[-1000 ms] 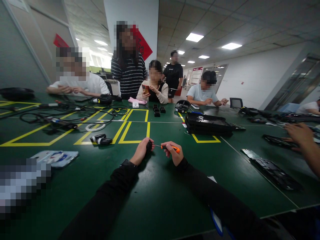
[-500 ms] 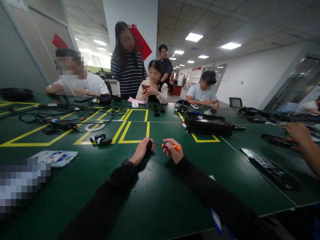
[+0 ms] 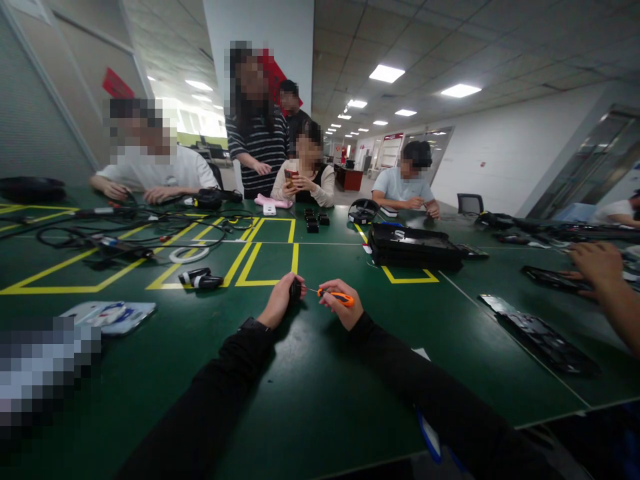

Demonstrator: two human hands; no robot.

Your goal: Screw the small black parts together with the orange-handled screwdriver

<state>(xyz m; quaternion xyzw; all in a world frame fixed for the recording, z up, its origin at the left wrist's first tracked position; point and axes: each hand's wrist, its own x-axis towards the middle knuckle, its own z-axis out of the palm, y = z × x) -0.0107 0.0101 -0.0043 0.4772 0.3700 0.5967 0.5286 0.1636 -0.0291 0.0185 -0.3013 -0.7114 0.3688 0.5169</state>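
Note:
Over the middle of the green table, my left hand [image 3: 281, 300] is closed around a small black part [image 3: 296, 289], mostly hidden by the fingers, so its kind is unclear. My right hand [image 3: 349, 303] grips an orange and black screwdriver [image 3: 340, 297] by its handle. The thin shaft points left, and its tip is at or very near the black part; whether they touch I cannot tell. Both forearms, in black sleeves, reach in from the bottom of the view.
Two black cylindrical pieces [image 3: 201, 279] lie left of my hands, near a white cable coil [image 3: 189, 254] and tangled black cables. A stack of black trays [image 3: 415, 247] stands right. A black panel [image 3: 545, 339] lies near a co-worker's hand [image 3: 597, 270]. Several people are across the table.
My right hand has turned the screwdriver so its handle tilts lower, with the fingers closing further around it. My left hand stays nearly still. Behind, a standing person has moved left.

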